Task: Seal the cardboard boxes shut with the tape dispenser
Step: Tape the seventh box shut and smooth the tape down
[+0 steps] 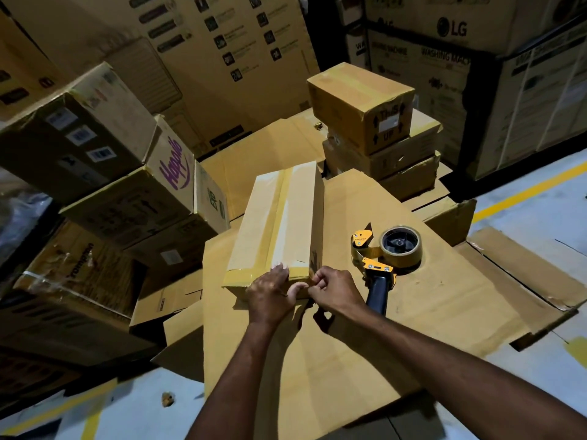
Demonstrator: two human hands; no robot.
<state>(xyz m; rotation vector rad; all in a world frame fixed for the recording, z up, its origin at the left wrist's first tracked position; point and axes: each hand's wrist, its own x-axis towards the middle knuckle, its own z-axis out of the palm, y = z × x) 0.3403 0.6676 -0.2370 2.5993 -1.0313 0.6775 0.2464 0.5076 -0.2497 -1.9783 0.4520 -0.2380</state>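
A long cardboard box (270,223) lies on flattened cardboard sheets (365,344), with brown tape along its top seam and across its near end. My left hand (270,295) rests over the box's near end, fingers on the taped top edge and thumb on the end face. My right hand (333,292) has its fingers curled at the box's near right corner and pinches the tape end there. The yellow tape dispenser (382,260) with a black handle and a brown tape roll lies on the sheets just right of my right hand, untouched.
A stack of three taped boxes (378,131) stands behind and to the right. Large stacked cartons (104,173) fill the left side and appliance cartons (444,42) line the back. Grey floor with yellow lines (524,192) shows at right and front.
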